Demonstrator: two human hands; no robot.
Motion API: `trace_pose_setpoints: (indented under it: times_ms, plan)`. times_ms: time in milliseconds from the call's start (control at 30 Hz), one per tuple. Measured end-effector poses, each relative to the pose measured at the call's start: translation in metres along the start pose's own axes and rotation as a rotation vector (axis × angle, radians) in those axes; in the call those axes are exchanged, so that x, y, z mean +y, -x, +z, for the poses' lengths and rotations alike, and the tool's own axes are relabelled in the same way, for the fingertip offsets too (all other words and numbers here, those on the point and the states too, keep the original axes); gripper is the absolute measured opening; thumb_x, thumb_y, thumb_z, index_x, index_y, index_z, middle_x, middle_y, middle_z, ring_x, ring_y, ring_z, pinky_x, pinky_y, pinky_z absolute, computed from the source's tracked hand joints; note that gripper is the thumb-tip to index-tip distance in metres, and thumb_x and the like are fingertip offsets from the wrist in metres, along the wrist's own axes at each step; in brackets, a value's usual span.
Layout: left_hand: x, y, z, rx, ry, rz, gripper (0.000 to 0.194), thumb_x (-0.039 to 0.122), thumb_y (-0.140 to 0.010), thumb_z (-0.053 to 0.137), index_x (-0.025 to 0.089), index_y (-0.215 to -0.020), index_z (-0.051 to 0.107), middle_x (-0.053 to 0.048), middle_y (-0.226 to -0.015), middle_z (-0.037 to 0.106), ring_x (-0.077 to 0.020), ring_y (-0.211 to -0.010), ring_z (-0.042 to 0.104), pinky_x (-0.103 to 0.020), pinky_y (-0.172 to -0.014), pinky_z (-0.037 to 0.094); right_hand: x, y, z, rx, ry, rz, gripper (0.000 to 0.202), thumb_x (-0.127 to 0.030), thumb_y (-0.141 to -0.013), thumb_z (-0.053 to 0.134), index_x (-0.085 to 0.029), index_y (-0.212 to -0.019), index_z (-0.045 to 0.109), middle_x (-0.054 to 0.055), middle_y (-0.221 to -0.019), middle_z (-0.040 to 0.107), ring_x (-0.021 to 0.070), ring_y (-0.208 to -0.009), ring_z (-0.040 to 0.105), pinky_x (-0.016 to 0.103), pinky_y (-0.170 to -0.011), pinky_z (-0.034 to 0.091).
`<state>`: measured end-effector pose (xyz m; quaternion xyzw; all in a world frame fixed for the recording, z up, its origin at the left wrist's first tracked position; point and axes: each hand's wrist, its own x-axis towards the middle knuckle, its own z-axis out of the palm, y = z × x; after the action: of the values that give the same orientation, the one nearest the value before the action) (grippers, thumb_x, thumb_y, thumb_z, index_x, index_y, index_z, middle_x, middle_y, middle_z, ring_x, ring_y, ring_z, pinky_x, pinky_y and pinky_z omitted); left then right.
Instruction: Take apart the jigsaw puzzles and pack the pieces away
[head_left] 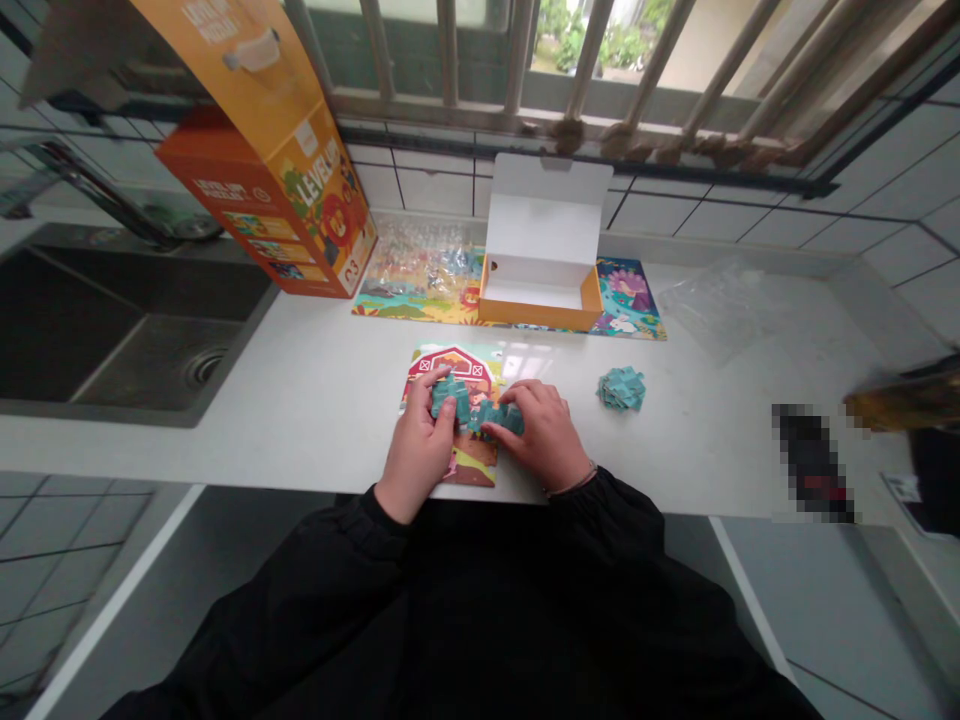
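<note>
My left hand (421, 445) is closed around a bunch of teal puzzle pieces (448, 398), thumb lying across them. Close beside it, my right hand (541, 432) grips more teal pieces (491, 414) between thumb and fingers. Both hands are over a farm picture card (472, 472) with a red barn, which lies on the counter near its front edge and is partly covered by them. To the right sits a loose pile of teal puzzle pieces (622, 389), apart from both hands.
An orange puzzle box (262, 215) stands open at the back left, beside the dark sink (142, 415). Behind the card, an open white-and-orange box (540, 300) rests on colourful picture boards (409, 308). Clear plastic wrap (716, 310) lies at right, near a pixelated dark object (814, 465).
</note>
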<state>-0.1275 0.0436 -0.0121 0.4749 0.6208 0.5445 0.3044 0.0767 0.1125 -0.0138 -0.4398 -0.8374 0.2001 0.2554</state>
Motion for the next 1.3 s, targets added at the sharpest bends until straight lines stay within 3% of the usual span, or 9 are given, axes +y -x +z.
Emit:
trace_pose_setpoints:
  times_ms: [100,167,300,433,633,767,967,1133,1300]
  plan:
    - [0.004,0.001,-0.002,-0.039,-0.116,0.000,0.024,0.037,-0.109,0.058,0.030,-0.126,0.074,-0.006,-0.116,0.076,-0.0259,-0.100,0.075,-0.039,-0.087,0.063,0.002,0.000,0.000,-0.008,-0.168,-0.010,0.022,-0.039,-0.100,0.077,-0.024,-0.112,0.067,0.008,-0.110,0.073,0.0266,-0.099,0.067,0.041,-0.090,0.052]
    - [0.006,0.000,-0.003,-0.080,-0.170,0.028,0.026,0.036,-0.110,0.054,0.029,-0.119,0.078,-0.005,-0.113,0.078,-0.0275,-0.105,0.075,-0.041,-0.091,0.063,0.002,0.000,0.000,-0.001,-0.279,0.011,0.014,-0.036,-0.103,0.071,-0.025,-0.111,0.067,0.006,-0.105,0.074,0.0228,-0.090,0.067,0.037,-0.084,0.053]
    - [0.010,-0.003,-0.003,-0.172,-0.232,0.139,0.027,0.042,-0.107,0.062,0.028,-0.124,0.078,-0.006,-0.122,0.080,-0.0298,-0.119,0.073,-0.047,-0.107,0.058,0.001,0.000,-0.001,0.016,-0.389,-0.003,0.012,-0.035,-0.102,0.072,-0.026,-0.110,0.071,0.005,-0.105,0.077,0.0211,-0.087,0.068,0.035,-0.083,0.055]
    - [0.014,-0.004,-0.003,-0.245,-0.295,0.188,0.026,0.044,-0.104,0.071,0.026,-0.121,0.078,-0.006,-0.121,0.082,-0.0288,-0.115,0.074,-0.045,-0.106,0.057,0.001,-0.001,-0.001,0.037,-0.416,-0.042,0.015,-0.037,-0.100,0.076,-0.026,-0.111,0.073,0.005,-0.104,0.077,0.0215,-0.088,0.070,0.036,-0.084,0.057]
    - [0.009,-0.002,-0.002,-0.120,-0.240,0.103,0.021,0.046,-0.104,0.069,0.027,-0.107,0.078,-0.004,-0.102,0.080,-0.0273,-0.098,0.075,-0.042,-0.092,0.061,0.001,-0.002,-0.003,0.058,-0.431,0.056,0.031,-0.035,-0.097,0.077,-0.025,-0.125,0.071,0.007,-0.115,0.079,0.0232,-0.094,0.072,0.038,-0.089,0.058]
    - [0.005,0.000,-0.002,-0.072,-0.076,-0.015,0.026,0.054,-0.102,0.071,0.030,-0.109,0.076,-0.003,-0.092,0.076,-0.0274,-0.089,0.075,-0.039,-0.075,0.063,0.003,-0.002,-0.005,0.046,-0.480,0.150,0.020,-0.042,-0.099,0.075,-0.024,-0.110,0.076,0.005,-0.099,0.081,0.0207,-0.078,0.070,0.034,-0.077,0.056]
    - [0.003,-0.001,-0.003,-0.059,-0.088,0.013,0.025,0.054,-0.100,0.073,0.031,-0.109,0.077,-0.006,-0.103,0.077,-0.0320,-0.110,0.074,-0.043,-0.085,0.065,-0.001,-0.001,-0.008,0.062,-0.579,0.208,0.031,-0.054,-0.101,0.072,-0.024,-0.095,0.073,0.001,-0.081,0.073,0.0175,-0.066,0.063,0.030,-0.062,0.049]
    - [0.004,0.000,-0.002,-0.053,-0.072,0.015,0.026,0.054,-0.099,0.074,0.030,-0.108,0.077,-0.006,-0.102,0.078,-0.0317,-0.108,0.074,-0.042,-0.084,0.065,-0.005,-0.001,-0.012,0.105,-0.505,0.194,0.036,-0.054,-0.102,0.070,-0.024,-0.083,0.065,-0.003,-0.066,0.060,0.0151,-0.059,0.054,0.029,-0.058,0.043]
    - [0.003,0.001,-0.002,-0.045,-0.124,0.015,0.026,0.054,-0.100,0.071,0.029,-0.103,0.076,-0.005,-0.095,0.077,-0.0278,-0.095,0.074,-0.039,-0.078,0.064,-0.002,-0.001,-0.012,0.140,-0.491,0.117,0.027,-0.051,-0.104,0.069,-0.025,-0.100,0.076,0.003,-0.087,0.074,0.0192,-0.071,0.063,0.033,-0.068,0.052]
